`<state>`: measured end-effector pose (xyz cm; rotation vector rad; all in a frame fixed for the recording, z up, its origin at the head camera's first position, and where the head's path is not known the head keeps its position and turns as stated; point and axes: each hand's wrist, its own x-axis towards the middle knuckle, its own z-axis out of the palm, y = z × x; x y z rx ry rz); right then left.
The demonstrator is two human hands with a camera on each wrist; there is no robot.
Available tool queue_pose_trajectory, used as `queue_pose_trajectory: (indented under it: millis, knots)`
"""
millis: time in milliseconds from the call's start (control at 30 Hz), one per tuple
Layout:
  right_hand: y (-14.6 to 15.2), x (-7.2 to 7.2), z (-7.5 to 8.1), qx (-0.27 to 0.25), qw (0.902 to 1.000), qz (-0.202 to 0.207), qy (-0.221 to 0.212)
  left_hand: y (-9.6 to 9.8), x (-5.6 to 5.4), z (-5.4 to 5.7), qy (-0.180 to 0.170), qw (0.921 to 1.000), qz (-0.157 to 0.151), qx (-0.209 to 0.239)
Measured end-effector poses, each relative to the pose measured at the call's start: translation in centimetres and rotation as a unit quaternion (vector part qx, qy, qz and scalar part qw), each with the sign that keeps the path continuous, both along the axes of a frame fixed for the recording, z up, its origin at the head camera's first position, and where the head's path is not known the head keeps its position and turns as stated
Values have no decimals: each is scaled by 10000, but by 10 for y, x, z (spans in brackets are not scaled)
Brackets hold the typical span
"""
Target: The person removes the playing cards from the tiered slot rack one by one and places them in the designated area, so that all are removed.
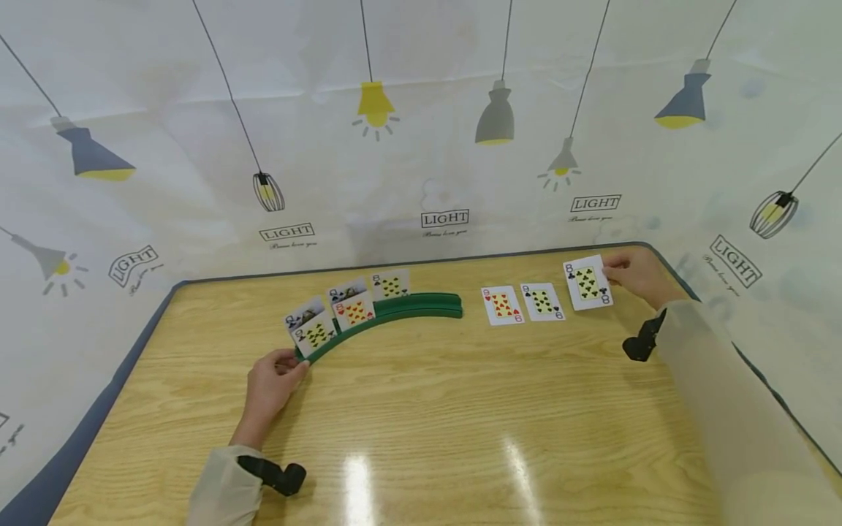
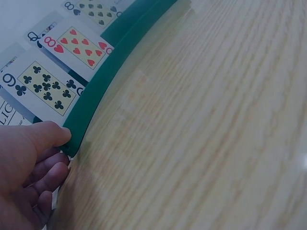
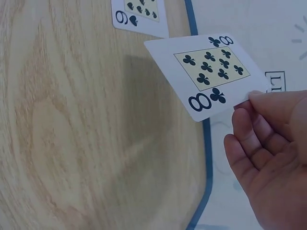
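Observation:
A curved green card holder [image 1: 421,307] stands on the table. My left hand [image 1: 271,387] pinches its near left end, thumb [image 2: 53,134] on the front face. In its front row sit a nine of clubs [image 2: 45,86] and an eight of hearts [image 2: 79,47], each with a queen partly hidden behind. An eight of spades [image 1: 391,285] is in the back row. At the far right my right hand [image 1: 638,274] pinches the edge of an eight of clubs [image 3: 211,67], raised off the table and tilted, with its shadow below.
A nine of hearts [image 1: 502,305] and a nine of spades [image 1: 543,302] lie face up side by side, right of the holder. A wall covering printed with lamps [image 1: 447,168] rises behind the wooden table [image 1: 460,424] and along both sides.

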<state>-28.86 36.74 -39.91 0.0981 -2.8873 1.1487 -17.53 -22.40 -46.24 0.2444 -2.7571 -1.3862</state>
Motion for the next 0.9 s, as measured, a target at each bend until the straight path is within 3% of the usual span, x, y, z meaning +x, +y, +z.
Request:
queue_pose_trajectory:
  millis: [300,600,900]
  knots:
    - [8,-5,-15,-261,9989,4,-387,-1,-1,-1,-55,10000,31,-44]
    - [3,-11,-28,320,9974,-259,-594,-2,-3,-3,-36,10000,33,-18]
    - [1,-8,-38,285,9951,-538,-773,-2,-3,-2,-42,10000,52,-30]
